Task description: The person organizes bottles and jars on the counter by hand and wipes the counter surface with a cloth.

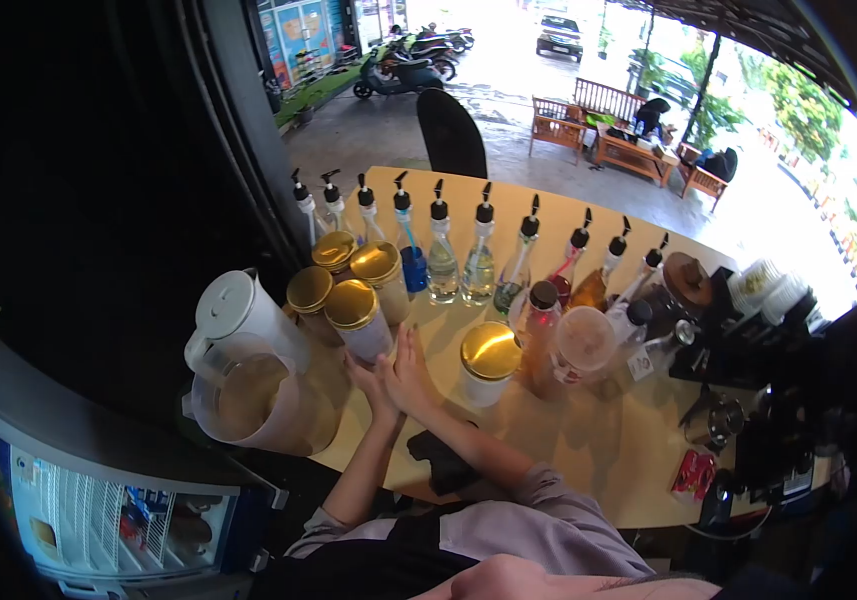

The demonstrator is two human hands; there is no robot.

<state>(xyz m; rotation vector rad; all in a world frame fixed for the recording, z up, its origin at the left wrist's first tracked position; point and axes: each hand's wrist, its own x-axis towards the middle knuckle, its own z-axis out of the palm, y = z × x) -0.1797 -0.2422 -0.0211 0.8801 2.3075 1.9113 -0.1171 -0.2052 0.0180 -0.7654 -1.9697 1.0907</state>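
My left hand (377,388) and my right hand (409,376) are close together over the near left part of the table, palms turned toward each other. The right hand's fingers are stretched out and hold nothing. My left hand, partly covered by the right, has its fingers extended by the base of a gold-lidded jar (359,338); whether it touches the jar I cannot tell. Several more jars with gold lids (377,262) stand just behind. Another gold-lidded jar (490,368) is alone to the right of my hands.
Pump bottles (443,262) line the far edge of the table (589,450). On the left are a white lidded pitcher (234,312) and a clear plastic jug (249,410). A dark cloth-like item (439,460) lies under my right forearm. Right: bottles, a plastic tub (586,340), a metal pitcher (714,420).
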